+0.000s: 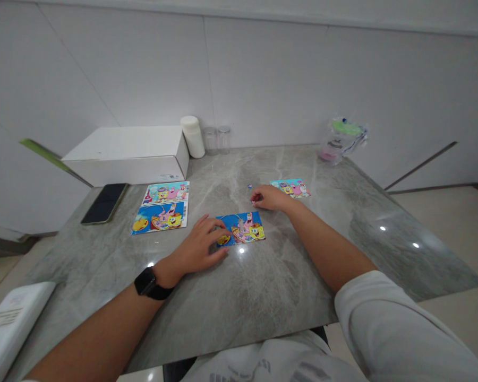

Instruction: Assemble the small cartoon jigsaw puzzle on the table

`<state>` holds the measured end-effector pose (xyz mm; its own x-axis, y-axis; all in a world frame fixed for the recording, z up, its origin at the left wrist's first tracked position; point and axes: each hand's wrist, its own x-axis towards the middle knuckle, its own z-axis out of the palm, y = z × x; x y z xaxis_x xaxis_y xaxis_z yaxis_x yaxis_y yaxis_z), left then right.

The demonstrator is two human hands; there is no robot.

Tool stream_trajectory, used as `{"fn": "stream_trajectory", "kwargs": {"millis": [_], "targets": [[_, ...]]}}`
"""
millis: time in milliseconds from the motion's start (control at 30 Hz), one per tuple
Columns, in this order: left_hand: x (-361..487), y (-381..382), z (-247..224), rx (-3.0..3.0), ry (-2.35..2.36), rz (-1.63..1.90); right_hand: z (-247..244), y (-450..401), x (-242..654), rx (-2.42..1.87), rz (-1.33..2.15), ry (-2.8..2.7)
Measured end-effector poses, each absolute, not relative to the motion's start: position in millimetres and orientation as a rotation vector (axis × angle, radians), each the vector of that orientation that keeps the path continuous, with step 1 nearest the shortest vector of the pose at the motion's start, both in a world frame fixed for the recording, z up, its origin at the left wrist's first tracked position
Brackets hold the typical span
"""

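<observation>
My left hand (205, 241), wearing a black watch (149, 283) at the wrist, lies with fingers apart at the left end of a blue cartoon picture (249, 228). Its fingertips touch or hover just over that picture's left edge. Beyond it, my right hand (271, 197) is closed in a pinch; a small reddish bit shows at the fingertips, too small to name. Just past those fingers a tiny coloured piece (249, 186) lies on the table. A light-blue cartoon picture (292, 188) is partly behind my right hand. At left lies a printed sheet (163, 207) bearing both cartoon scenes.
On the grey marbled table (279, 292), a black phone (105, 203) lies at left before a white box (127, 154). A white bottle (193, 138) and two clear jars (223, 140) stand by the wall. A plastic bag (340, 140) sits back right, a white packet (16, 323) front left.
</observation>
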<state>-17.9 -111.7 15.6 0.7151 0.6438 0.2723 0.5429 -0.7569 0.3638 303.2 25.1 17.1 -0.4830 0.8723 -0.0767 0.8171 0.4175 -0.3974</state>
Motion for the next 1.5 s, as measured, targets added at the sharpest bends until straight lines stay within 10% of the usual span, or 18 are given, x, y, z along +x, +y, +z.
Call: {"fn": "stream_trajectory", "kwargs": {"millis": [700, 1500], "targets": [[-15, -114, 24, 2.651, 0.790, 0.509, 52, -14, 266, -1.283, 1.387, -2.344], [-13, -113, 26, 2.647, 0.681, 0.484, 49, -28, 249, -1.504, 1.337, -2.443]]}}
